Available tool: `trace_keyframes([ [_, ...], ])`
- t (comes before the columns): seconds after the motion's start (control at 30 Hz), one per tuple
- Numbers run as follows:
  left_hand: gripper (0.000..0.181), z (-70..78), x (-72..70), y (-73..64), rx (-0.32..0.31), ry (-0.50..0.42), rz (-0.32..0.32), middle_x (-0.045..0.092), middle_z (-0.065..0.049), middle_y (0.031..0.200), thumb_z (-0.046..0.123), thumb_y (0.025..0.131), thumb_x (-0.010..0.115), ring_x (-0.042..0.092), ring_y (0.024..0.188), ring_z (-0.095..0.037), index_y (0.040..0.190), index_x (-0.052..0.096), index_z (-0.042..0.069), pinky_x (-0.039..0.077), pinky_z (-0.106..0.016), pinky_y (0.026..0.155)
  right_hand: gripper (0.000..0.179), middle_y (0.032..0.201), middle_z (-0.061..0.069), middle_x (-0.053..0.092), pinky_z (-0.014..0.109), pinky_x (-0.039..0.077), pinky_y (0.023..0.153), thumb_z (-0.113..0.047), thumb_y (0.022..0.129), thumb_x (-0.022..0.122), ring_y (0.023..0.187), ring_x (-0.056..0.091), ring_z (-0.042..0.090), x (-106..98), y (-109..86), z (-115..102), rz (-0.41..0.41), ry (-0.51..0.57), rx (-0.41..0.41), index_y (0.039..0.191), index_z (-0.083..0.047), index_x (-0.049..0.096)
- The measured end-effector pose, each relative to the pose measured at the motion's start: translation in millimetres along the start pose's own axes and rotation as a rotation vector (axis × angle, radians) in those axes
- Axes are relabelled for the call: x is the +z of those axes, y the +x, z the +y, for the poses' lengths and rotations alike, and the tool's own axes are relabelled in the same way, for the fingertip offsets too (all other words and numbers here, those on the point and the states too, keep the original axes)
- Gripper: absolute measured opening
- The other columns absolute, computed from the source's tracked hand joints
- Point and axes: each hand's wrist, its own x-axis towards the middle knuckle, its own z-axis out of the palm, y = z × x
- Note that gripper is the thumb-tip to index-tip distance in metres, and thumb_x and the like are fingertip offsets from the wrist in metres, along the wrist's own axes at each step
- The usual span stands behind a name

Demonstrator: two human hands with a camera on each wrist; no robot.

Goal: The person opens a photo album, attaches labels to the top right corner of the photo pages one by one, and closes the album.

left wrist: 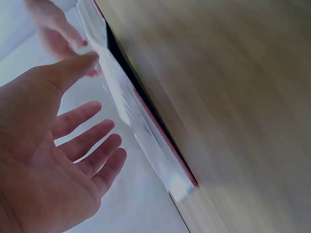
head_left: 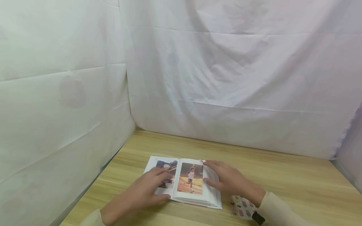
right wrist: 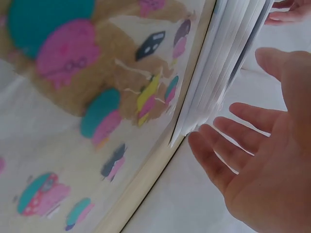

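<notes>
An open photo album point(head_left: 216, 196) lies on the table, with a photo on each visible page. The right-hand photo point(head_left: 190, 179) is of a person running; the left-hand photo point(head_left: 163, 164) is partly covered by my left hand point(head_left: 141, 188). That hand lies over the left page with its fingers loosely extended, the thumb near the album's spine point(left wrist: 106, 41) in the left wrist view. At the right page's outer edge is my right hand point(head_left: 229, 179), fingers spread. In the right wrist view its fingertips point(right wrist: 206, 132) are beside the stacked page edges point(right wrist: 221, 63).
A clear sheet printed with colourful cartoon figures point(head_left: 244, 207) lies at the near right, beneath the right forearm. The wooden table point(head_left: 297, 179) is bordered by white cloth at the left point(head_left: 56, 110) and back point(head_left: 226, 78).
</notes>
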Motion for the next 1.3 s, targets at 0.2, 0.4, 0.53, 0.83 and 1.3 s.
trace_keyframes([
  [0.2, 0.074, -15.6, -6.3, -14.5, -0.075, -0.031, -0.08, 0.064, -0.004, 0.151, 0.049, 0.084, 0.091, 0.06, 0.14, -0.026, 0.147, 0.064, 0.02, 0.052, -0.054, 0.116, 0.077, 0.163, 0.014, 0.055, 0.064, 0.051, 0.115, -0.067, 0.104, 0.058, 0.147, 0.057, 0.04, -1, -4.7, 0, -0.062, 0.004, 0.007, 0.16, -0.014, 0.053],
  [0.4, 0.071, -23.5, -9.5, -23.6, -0.077, 0.018, -0.073, 0.065, -0.008, 0.15, 0.04, 0.086, 0.091, 0.064, 0.136, -0.031, 0.148, 0.063, 0.019, 0.054, -0.056, 0.113, 0.079, 0.16, 0.015, 0.058, 0.061, 0.053, 0.112, -0.068, 0.104, 0.058, 0.144, 0.06, 0.04, -3, -5.4, -2, -0.076, -0.043, -0.018, 0.156, -0.008, 0.056],
  [0.53, 0.065, -25.2, -10.9, -25.8, -0.031, 0.096, -0.049, 0.069, -0.008, 0.144, 0.04, 0.088, 0.089, 0.068, 0.13, -0.03, 0.145, 0.065, 0.018, 0.057, -0.053, 0.108, 0.08, 0.16, 0.014, 0.058, 0.061, 0.054, 0.112, -0.068, 0.103, 0.059, 0.144, 0.06, 0.039, -3, -5.6, -3, -0.082, -0.045, -0.009, 0.156, -0.008, 0.056],
  [0.83, 0.038, -30.6, -9.5, -25.6, 0.29, 0.39, 0.082, 0.077, 0.007, 0.128, 0.037, 0.093, 0.085, 0.07, 0.118, -0.018, 0.127, 0.077, 0.023, 0.059, -0.04, 0.101, 0.085, 0.16, 0.017, 0.058, 0.061, 0.053, 0.113, -0.07, 0.102, 0.06, 0.145, 0.059, 0.04, 0, -7.2, -4, -0.05, -0.027, -0.01, 0.156, -0.005, 0.055],
  [1.3, 0.025, -35.3, -14.6, -21.3, 0.432, 0.553, 0.432, 0.077, 0.0, 0.126, 0.04, 0.088, 0.077, 0.069, 0.122, -0.026, 0.107, 0.08, 0.025, 0.051, -0.055, 0.111, 0.082, 0.158, 0.013, 0.06, 0.061, 0.054, 0.113, -0.07, 0.098, 0.067, 0.142, 0.061, 0.038, 2, -6.9, -6, -0.033, 0.022, 0.052, 0.154, -0.011, 0.058],
])
